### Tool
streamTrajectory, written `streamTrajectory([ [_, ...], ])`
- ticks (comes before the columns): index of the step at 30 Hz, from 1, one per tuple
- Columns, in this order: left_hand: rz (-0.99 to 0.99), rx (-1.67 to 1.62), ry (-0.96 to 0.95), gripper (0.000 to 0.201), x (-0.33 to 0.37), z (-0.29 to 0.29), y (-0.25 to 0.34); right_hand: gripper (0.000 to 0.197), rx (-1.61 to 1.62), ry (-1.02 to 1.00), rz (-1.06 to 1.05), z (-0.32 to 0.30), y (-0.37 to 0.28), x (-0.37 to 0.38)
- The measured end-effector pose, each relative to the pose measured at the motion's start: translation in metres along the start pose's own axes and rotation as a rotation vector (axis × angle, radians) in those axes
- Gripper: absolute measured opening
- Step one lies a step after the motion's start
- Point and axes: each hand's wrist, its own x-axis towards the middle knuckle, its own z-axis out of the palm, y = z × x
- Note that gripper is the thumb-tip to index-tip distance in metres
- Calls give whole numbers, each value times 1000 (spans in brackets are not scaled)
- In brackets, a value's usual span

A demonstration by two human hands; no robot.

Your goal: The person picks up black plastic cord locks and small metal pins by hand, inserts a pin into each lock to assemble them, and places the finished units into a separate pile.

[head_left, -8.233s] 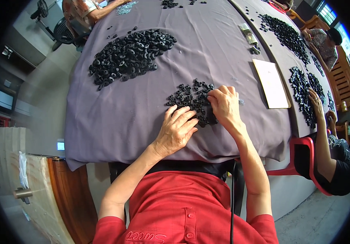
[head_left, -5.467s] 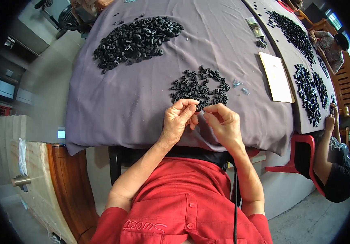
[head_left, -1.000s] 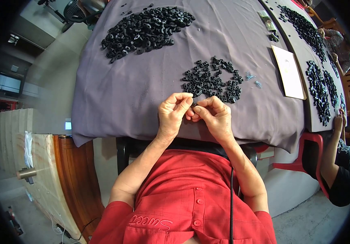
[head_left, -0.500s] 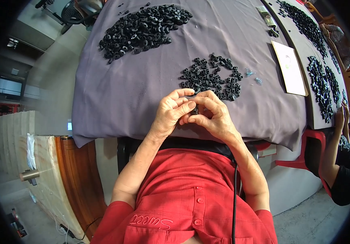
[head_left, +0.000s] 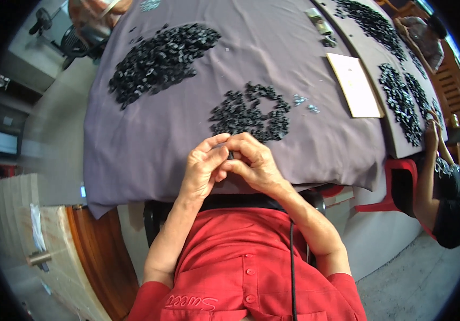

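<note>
I have the grey-purple cloth (head_left: 144, 144) spread widest before me; on it, off to the far left, lies the large pile of black parts (head_left: 160, 64); nearer and smaller, the loose group of black parts (head_left: 238, 113) sits just beyond the hands; it curls around a bare patch of cloth at its far right.

Both forearms rise from the red sleeves and lean inward, the left forearm (head_left: 172, 235) the steeper, the right forearm (head_left: 311, 222) slanting more across; they meet over the table's near edge, in front of the body's midline.

The right hand (head_left: 254, 163) is arched, forefinger bent over the top and thumb reaching in below; a gap shows between those two, and I cannot tell whether they grip; the left hand (head_left: 199, 168) is half curled, its thumb and forefinger pinched in at the right hand's fingertips.

Two little clusters of pale springs (head_left: 300, 100) lie right of the nearer group; smallest of all, a dark piece (head_left: 231, 155) shows at the left thumb's tip, apparently pinched there, too blurred for me to read its shape.
</note>
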Motion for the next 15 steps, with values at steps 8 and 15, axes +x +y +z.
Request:
streamTrajectory([
  [8,40,-11,-1,33,-2,1,3,37,96,45,8,11,5,-1],
  [15,19,-58,-34,18,-1,-15,14,35,33,162,216,-18,-1,-9],
])
